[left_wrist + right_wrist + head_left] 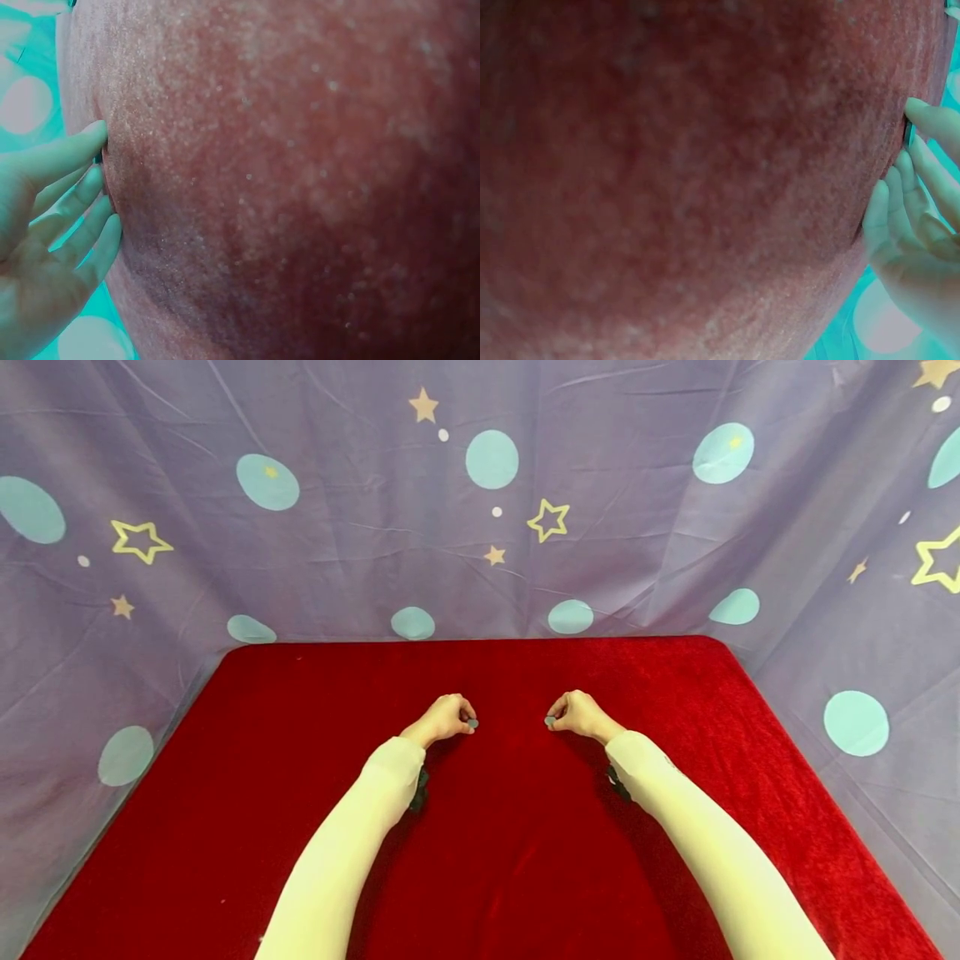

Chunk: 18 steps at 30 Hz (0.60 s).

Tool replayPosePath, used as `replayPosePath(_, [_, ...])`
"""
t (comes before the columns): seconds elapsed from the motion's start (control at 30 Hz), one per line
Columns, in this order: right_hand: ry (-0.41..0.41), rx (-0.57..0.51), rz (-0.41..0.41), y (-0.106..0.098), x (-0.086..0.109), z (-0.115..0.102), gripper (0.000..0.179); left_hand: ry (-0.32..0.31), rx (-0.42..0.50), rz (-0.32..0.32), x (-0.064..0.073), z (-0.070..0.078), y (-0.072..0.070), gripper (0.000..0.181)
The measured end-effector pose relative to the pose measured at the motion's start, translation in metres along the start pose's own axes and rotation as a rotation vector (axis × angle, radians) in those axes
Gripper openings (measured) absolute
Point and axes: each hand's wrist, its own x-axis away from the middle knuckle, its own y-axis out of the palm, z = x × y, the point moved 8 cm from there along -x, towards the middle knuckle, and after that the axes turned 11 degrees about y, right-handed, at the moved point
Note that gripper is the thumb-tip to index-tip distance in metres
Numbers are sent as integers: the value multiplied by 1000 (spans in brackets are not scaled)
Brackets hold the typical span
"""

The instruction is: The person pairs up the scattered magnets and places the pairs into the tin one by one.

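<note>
Between the thumb and fingertips of my left hand [445, 717] is a small, flat, grey disc [473, 723], about the size of a coin. My right hand [583, 713] pinches a similar grey disc [550, 721] in the same way. Both hands are low over the red cloth, facing each other with a gap between them. In the right wrist view the thin edge of the disc [908, 133] shows at the thumb tip. The left wrist view gives only a dark sliver of the other one, mostly hidden by the fingers.
A red velvety cloth [517, 827] covers the table. Behind and at both sides hangs a purple curtain [337, 552] printed with stars and pale blue dots. Dark devices [419, 789] sit under the wrists.
</note>
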Motion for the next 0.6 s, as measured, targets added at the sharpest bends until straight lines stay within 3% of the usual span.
replayPosePath(0.03, [4, -3, -2, 0, 0, 0, 14, 20, 2, 12, 2, 14, -10, 30])
replayPosePath(0.1, [9, -8, -2, 0, 0, 0, 14, 10, 27, -23, 5, 34, -22, 32])
replayPosePath(0.13, [9, -11, -2, 1, 0, -1, 15, -6, 38, -47, 5, 37, -23, 33])
replayPosePath(0.2, [4, -22, -5, 1, 1, -3, 15, 9, 36, -27, 4, 33, -19, 33])
replayPosePath(0.27, [3, -33, -11, 2, 1, -4, 16, -19, 40, -57, 0, 19, -8, 35])
replayPosePath(0.33, [4, -44, -16, 2, 1, -6, 16, 5, 28, -28, -5, -3, 8, 35])
replayPosePath(0.57, [11, -38, -22, 3, 2, -8, 15, -7, 11, -40, -31, -96, 82, 45])
replayPosePath(0.6, [11, -38, -25, 3, 2, -9, 15, -12, 6, -44, -33, -101, 86, 45])
